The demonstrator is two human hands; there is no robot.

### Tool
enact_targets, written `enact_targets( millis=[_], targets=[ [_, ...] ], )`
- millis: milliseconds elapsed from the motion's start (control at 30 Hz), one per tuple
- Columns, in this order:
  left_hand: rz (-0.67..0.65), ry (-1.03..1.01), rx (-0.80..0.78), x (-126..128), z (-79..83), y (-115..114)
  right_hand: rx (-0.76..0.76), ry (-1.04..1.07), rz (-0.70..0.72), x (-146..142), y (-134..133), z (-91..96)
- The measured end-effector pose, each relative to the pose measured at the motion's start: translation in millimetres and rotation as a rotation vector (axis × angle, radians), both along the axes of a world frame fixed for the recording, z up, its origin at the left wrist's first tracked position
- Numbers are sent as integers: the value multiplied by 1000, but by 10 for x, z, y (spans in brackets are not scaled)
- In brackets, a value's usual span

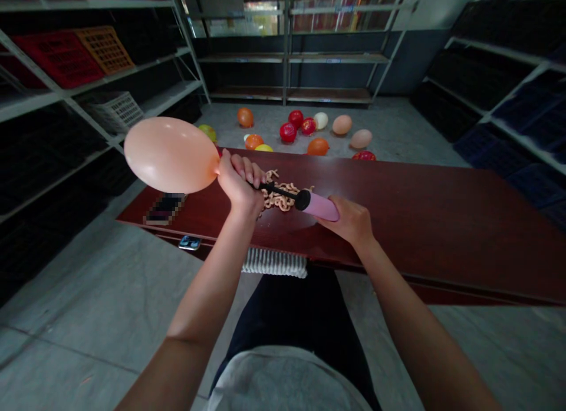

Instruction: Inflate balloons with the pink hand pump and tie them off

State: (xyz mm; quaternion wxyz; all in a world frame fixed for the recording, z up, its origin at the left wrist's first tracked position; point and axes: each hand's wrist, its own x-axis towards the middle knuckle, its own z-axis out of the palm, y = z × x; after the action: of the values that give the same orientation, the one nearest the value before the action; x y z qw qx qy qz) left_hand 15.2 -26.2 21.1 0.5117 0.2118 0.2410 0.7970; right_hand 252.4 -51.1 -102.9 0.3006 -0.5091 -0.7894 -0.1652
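A large peach balloon (pixel 170 154), blown up, points off to the left, its neck at my left hand (pixel 241 181). That hand is closed around the balloon's neck and the black end of a hand pump. My right hand (pixel 349 219) grips the pink barrel of the balloon pump (pixel 319 206), with the black rod drawn out between the two hands. Behind the rod, a pile of peach uninflated balloons (pixel 283 199) lies on the dark red table (pixel 420 204). My fingers hide the pump's tip.
A phone-like blurred object (pixel 164 209) lies at the table's left end; another small device (pixel 190 242) sits just below the edge. Inflated balloons (pixel 288 132) in several colours rest on the floor beyond. Shelves with crates (pixel 106 48) stand left and right.
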Motion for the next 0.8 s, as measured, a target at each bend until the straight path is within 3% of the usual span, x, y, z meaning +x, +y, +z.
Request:
enact_targets(
  millis=[267,567,800],
  targets=[
    [33,31,64,-241,169,-126,43,-8,53,6,0,-28],
    [48,31,7,11,269,-26,60,52,-25,79,50,-71],
    [32,85,66,298,309,162,47,122,-66,59,54,-33]
  ],
)
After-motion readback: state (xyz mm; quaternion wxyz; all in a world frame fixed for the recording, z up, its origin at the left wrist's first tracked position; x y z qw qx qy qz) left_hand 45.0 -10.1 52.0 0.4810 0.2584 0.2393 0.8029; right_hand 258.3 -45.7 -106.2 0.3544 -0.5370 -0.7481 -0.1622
